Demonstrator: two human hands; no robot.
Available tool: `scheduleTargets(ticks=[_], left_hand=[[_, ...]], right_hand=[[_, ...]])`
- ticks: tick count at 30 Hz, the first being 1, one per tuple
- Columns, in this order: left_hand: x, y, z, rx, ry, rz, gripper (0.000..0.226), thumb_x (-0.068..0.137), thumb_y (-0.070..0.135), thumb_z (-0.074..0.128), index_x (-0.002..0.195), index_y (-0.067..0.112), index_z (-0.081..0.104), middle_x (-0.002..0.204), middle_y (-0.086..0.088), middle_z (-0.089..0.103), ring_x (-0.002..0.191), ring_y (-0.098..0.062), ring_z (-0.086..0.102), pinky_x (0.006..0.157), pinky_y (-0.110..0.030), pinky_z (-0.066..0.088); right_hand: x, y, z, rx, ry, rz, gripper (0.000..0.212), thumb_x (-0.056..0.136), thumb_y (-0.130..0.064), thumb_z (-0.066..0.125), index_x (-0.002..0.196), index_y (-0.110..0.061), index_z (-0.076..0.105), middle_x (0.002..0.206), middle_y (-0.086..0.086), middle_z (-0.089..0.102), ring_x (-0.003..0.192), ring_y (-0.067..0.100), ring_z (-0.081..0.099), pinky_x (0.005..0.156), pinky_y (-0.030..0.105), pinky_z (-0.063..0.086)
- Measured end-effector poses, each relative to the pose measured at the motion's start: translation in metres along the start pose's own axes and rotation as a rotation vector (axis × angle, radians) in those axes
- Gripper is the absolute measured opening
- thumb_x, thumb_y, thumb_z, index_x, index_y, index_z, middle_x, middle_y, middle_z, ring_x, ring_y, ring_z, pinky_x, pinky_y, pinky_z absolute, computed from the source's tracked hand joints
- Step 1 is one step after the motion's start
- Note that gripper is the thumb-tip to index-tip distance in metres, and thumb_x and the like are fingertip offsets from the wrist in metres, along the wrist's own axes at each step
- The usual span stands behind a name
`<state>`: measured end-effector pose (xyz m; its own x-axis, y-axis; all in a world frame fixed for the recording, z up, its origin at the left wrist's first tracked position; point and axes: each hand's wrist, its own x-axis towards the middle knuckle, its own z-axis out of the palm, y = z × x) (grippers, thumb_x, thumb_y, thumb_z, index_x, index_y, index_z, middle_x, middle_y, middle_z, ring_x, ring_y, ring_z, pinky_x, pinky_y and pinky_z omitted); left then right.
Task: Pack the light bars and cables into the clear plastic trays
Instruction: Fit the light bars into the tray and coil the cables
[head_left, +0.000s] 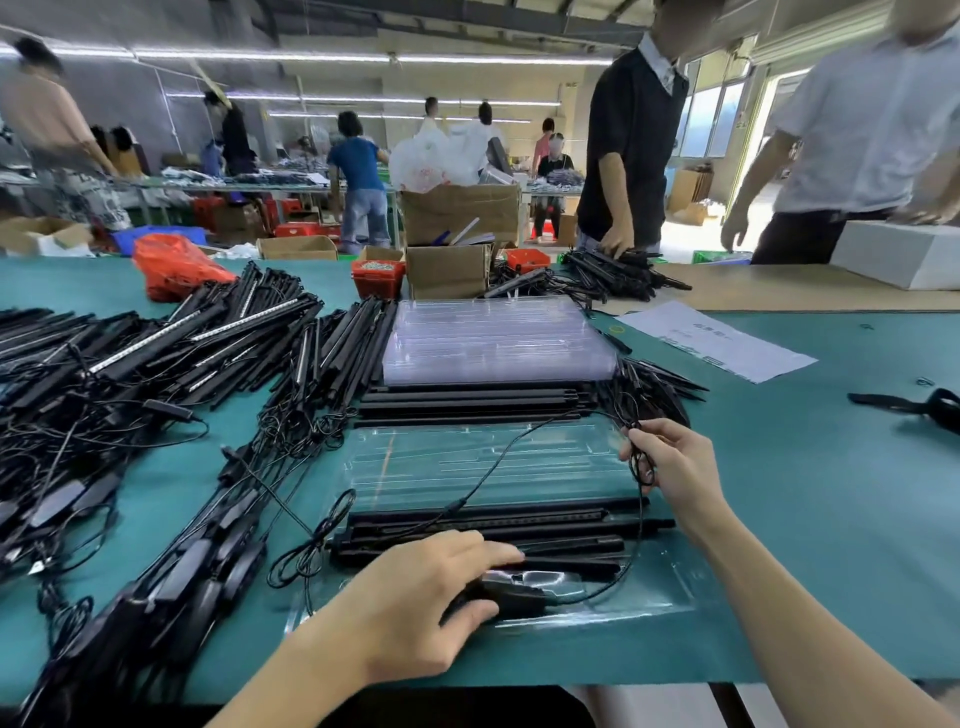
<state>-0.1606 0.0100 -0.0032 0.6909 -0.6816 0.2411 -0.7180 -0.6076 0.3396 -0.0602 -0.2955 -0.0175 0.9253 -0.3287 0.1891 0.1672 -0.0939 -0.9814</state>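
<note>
Pressing down on a black adapter (511, 597) at the near edge of the clear tray (498, 462), the left hand (415, 608) lies with fingers straight and thumb curled under the adapter. Light bars (498, 525) lie side by side in the tray's near half. The right hand (675, 467), at the tray's right edge, pinches a loop of thin cable (643, 512) between curled fingers. A stack of trays (493, 343) sits farther back on the green tabletop (810, 519), loose bars (156, 353) piled to the left.

One head-worn camera looks forward and down, close over the green table (831, 493).
</note>
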Motion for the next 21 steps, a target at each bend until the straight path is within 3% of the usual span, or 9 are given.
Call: scheduleTargets(ticks=[3,7,13,17,19,21], left_hand=[[0.0,-0.001,-0.002,-0.009,-0.002,0.007,0.03,0.1,0.036,0.053,0.13,0.035,0.057,0.109,0.017,0.054,0.093,-0.002,0.051,0.083,-0.02,0.044],[0.001,0.0,0.002,0.045,-0.018,0.008,0.029,0.104,0.033,0.046,0.128,0.028,0.06,0.115,0.016,0.051,0.102,-0.001,0.046,0.09,-0.016,0.038],[0.005,0.004,0.002,-0.029,-0.041,-0.067,0.028,0.104,0.026,0.048,0.129,0.037,0.053,0.113,0.017,0.056,0.102,0.0,0.051,0.088,-0.017,0.04],[0.004,0.008,0.008,-0.021,-0.02,-0.026,0.024,0.103,0.023,0.047,0.123,0.033,0.055,0.094,0.02,0.042,0.086,0.015,0.04,0.071,-0.008,0.028],[0.003,0.007,0.011,-0.015,0.004,-0.023,0.023,0.103,0.022,0.047,0.121,0.03,0.059,0.093,0.02,0.039,0.084,0.009,0.038,0.071,-0.01,0.027],[0.002,0.005,0.013,-0.008,0.039,-0.007,0.025,0.102,0.022,0.048,0.121,0.027,0.062,0.097,0.019,0.045,0.089,0.002,0.038,0.079,-0.018,0.036]], right_hand=[[0.0,0.001,0.001,-0.032,-0.002,-0.019,0.007,0.093,-0.009,0.065,0.087,-0.008,0.069,0.063,0.006,0.07,0.042,0.009,0.048,0.035,0.023,0.039],[-0.001,-0.003,0.006,-0.075,-0.001,-0.054,0.009,0.093,-0.009,0.065,0.085,-0.01,0.069,0.062,0.005,0.07,0.042,0.006,0.049,0.036,0.023,0.04],[-0.003,-0.012,0.013,-0.076,-0.017,-0.129,0.009,0.092,-0.008,0.065,0.085,-0.01,0.07,0.064,0.006,0.072,0.046,0.007,0.052,0.041,0.016,0.041],[-0.004,-0.002,0.009,-0.062,-0.006,-0.094,0.009,0.092,-0.007,0.065,0.085,-0.007,0.07,0.062,0.007,0.069,0.044,0.01,0.05,0.039,0.019,0.041],[-0.004,0.001,0.008,-0.053,-0.007,-0.081,0.009,0.092,-0.008,0.065,0.085,-0.008,0.07,0.062,0.007,0.069,0.044,0.012,0.05,0.038,0.021,0.039],[-0.004,0.003,0.007,-0.055,-0.008,-0.078,0.009,0.092,-0.008,0.065,0.085,-0.01,0.07,0.063,0.008,0.069,0.044,0.012,0.05,0.037,0.021,0.038]])
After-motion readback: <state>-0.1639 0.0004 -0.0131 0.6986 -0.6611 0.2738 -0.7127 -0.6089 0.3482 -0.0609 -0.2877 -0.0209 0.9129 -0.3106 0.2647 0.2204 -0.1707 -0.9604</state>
